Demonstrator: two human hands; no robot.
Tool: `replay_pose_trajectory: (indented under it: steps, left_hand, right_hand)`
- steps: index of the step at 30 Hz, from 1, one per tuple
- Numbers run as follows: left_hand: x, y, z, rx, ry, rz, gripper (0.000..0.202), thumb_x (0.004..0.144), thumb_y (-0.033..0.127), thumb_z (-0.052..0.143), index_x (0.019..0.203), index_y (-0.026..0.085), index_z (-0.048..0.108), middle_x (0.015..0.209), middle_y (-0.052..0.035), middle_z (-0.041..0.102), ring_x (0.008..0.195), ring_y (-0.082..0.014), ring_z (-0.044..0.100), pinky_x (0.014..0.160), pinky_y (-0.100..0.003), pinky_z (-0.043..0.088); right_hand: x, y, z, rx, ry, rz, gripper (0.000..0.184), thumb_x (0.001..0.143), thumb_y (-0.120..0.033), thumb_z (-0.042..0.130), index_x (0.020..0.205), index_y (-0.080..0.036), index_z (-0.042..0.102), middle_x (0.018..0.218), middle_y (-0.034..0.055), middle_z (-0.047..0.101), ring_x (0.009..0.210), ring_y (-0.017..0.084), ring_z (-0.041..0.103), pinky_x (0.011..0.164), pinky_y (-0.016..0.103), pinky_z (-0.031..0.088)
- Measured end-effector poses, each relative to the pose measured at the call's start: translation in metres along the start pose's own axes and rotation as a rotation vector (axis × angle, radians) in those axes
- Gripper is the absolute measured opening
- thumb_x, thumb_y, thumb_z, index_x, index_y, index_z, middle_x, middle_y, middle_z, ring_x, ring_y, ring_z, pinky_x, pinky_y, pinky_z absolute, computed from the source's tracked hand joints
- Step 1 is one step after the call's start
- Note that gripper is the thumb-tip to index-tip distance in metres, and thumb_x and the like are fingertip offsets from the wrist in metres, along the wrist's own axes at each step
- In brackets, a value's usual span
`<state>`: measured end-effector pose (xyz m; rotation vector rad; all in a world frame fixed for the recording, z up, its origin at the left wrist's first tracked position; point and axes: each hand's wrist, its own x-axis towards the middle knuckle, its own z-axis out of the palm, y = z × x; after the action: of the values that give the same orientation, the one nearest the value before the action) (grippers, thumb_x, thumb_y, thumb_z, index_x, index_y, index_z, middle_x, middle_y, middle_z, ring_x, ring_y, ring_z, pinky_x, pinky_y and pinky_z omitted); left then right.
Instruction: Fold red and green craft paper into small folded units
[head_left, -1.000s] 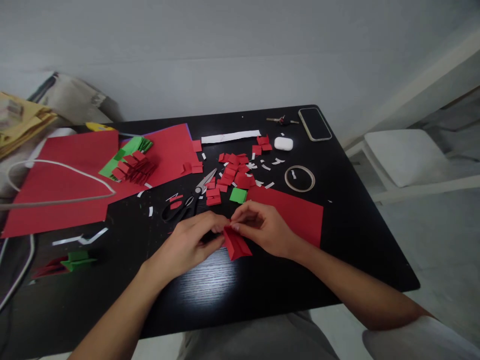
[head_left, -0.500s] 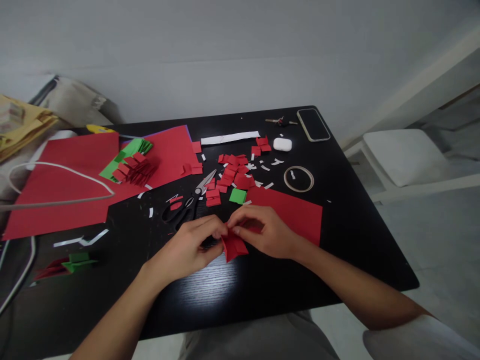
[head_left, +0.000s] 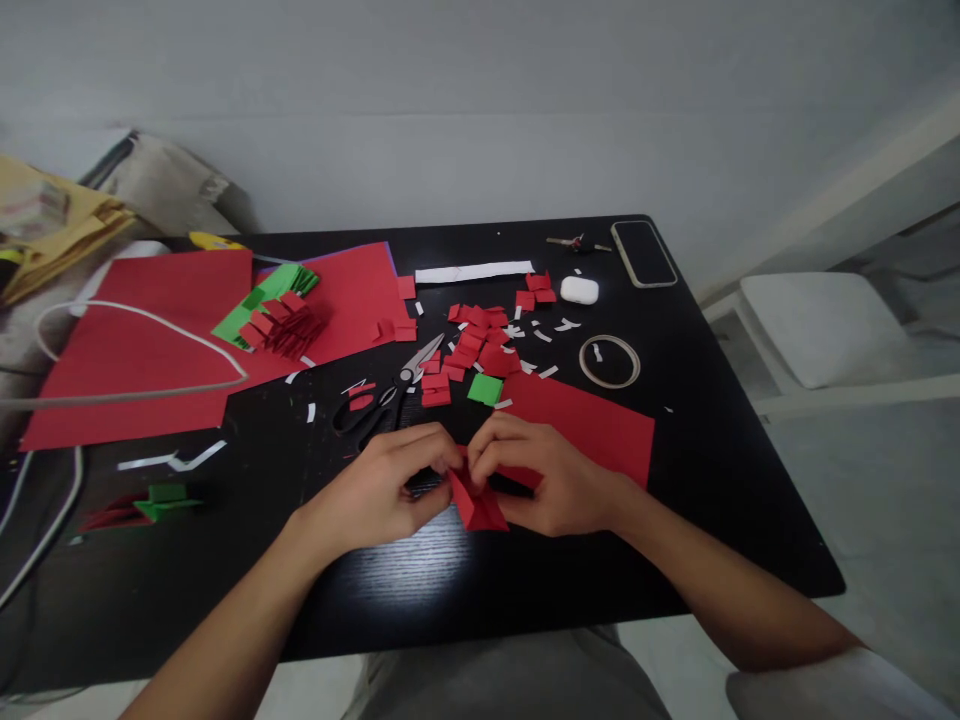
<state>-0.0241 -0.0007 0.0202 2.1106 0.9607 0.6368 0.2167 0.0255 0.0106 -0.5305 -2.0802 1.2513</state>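
Two hands are holding one folded red paper (head_left: pixel 484 514) between them, over the near part of the table (head_left: pixel 585 585), just this side of the red sheet (head_left: pixel 600 430); whether it is touching the tabletop, the view is not showing. Tearing is looking like the likeliest trouble: both hands are gripping the same small piece, so uneven pulling could be splitting a fold. Crooked creasing is another risk, since the fingers are covering the paper's upper part and hiding its lines. The scissors (head_left: pixel 388 397) are lying just beyond the left hand (head_left: pixel 386 490), so a careless sweep could be nudging them. Likewise, the knuckles of the right hand (head_left: pixel 544 480) could be brushing the green square (head_left: pixel 485 389) or the small red pieces (head_left: pixel 474 340) out of place.

Both forearms are slanting inward from the lower corners, the wrists staying fairly straight. The left hand is pinching the paper's left side, thumb below and forefinger curling above. The right hand is bending its fingers onto the top, its thumb reaching toward the right side; how firmly it is pressing, I cannot tell.
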Motion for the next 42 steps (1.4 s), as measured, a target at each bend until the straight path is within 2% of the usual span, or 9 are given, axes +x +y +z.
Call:
replay_pose_trajectory:
  steps: [9,13,20,24,29,32,34,38,42]
  left_hand:
    - [0.002,0.001,0.001,-0.023,0.033,0.053,0.015,0.092,0.009,0.064,0.102,0.02,0.063,0.1,-0.0032,0.072,0.089,-0.0134,0.071,0.08,-0.024,0.056]
    - [0.001,0.0,0.0,-0.031,0.07,0.071,0.014,0.091,0.009,0.065,0.1,0.02,0.063,0.102,-0.0051,0.073,0.091,-0.0147,0.072,0.08,-0.025,0.058]
    - [0.001,0.0,0.0,-0.005,0.102,0.088,0.011,0.092,0.012,0.068,0.097,0.019,0.062,0.099,-0.005,0.073,0.088,-0.0142,0.072,0.078,-0.024,0.057]
    - [0.001,0.001,0.0,0.013,0.125,0.101,0.012,0.091,0.009,0.066,0.095,0.019,0.062,0.095,-0.0044,0.073,0.084,-0.0137,0.072,0.075,-0.023,0.057]
    - [0.002,0.001,0.0,0.036,0.129,0.111,0.014,0.09,0.007,0.065,0.095,0.02,0.061,0.095,-0.0043,0.073,0.084,-0.0131,0.072,0.075,-0.022,0.057]
    - [0.002,0.001,0.001,0.039,0.14,0.122,0.014,0.09,0.007,0.064,0.095,0.02,0.061,0.095,-0.0048,0.073,0.085,-0.0134,0.073,0.076,-0.022,0.058]
    - [0.002,0.001,0.001,0.037,0.146,0.123,0.014,0.09,0.007,0.064,0.094,0.02,0.061,0.095,-0.0049,0.073,0.085,-0.0137,0.073,0.075,-0.023,0.058]
    - [0.002,0.002,-0.002,0.035,0.123,0.105,0.016,0.09,0.007,0.063,0.098,0.02,0.062,0.098,-0.0057,0.074,0.087,-0.0151,0.073,0.077,-0.024,0.059]
    - [0.002,0.005,-0.011,-0.015,0.023,0.071,0.027,0.087,0.006,0.056,0.109,0.019,0.066,0.107,-0.009,0.074,0.096,-0.0204,0.073,0.083,-0.032,0.06]
  right_hand:
    - [-0.002,0.003,-0.001,0.076,0.058,0.018,0.025,0.078,-0.003,0.08,0.083,-0.02,0.062,0.1,0.0048,0.075,0.093,0.018,0.071,0.082,0.031,0.057]
    - [-0.003,0.003,-0.002,0.02,0.086,-0.003,0.019,0.083,-0.009,0.08,0.09,-0.021,0.067,0.092,0.003,0.074,0.085,0.017,0.069,0.078,0.032,0.058]
    - [-0.006,0.005,-0.002,-0.117,0.096,-0.052,0.015,0.091,-0.011,0.072,0.101,-0.022,0.076,0.097,0.0047,0.071,0.086,0.016,0.071,0.075,0.029,0.061]
    - [-0.007,0.009,0.001,-0.24,0.104,-0.126,0.014,0.091,-0.015,0.073,0.105,-0.019,0.076,0.101,0.0077,0.069,0.09,0.018,0.07,0.08,0.031,0.063]
    - [-0.006,0.011,0.0,-0.361,0.11,-0.175,0.027,0.091,-0.003,0.059,0.106,-0.019,0.074,0.112,0.0109,0.067,0.104,0.021,0.07,0.087,0.036,0.065]
    - [-0.007,0.012,0.0,-0.374,0.097,-0.18,0.029,0.089,-0.001,0.058,0.106,-0.019,0.072,0.121,0.0115,0.071,0.113,0.022,0.071,0.096,0.038,0.064]
    - [-0.008,0.012,0.001,-0.36,0.101,-0.174,0.028,0.089,-0.001,0.06,0.107,-0.02,0.07,0.12,0.0104,0.075,0.109,0.021,0.074,0.096,0.036,0.064]
    - [-0.009,0.013,0.002,-0.304,0.141,-0.149,0.023,0.088,-0.005,0.066,0.106,-0.02,0.069,0.115,0.0103,0.077,0.102,0.02,0.077,0.09,0.032,0.065]
    - [-0.008,0.011,0.001,-0.249,0.152,-0.096,0.021,0.09,-0.008,0.066,0.106,-0.021,0.069,0.11,0.0087,0.077,0.101,0.02,0.077,0.089,0.032,0.065]
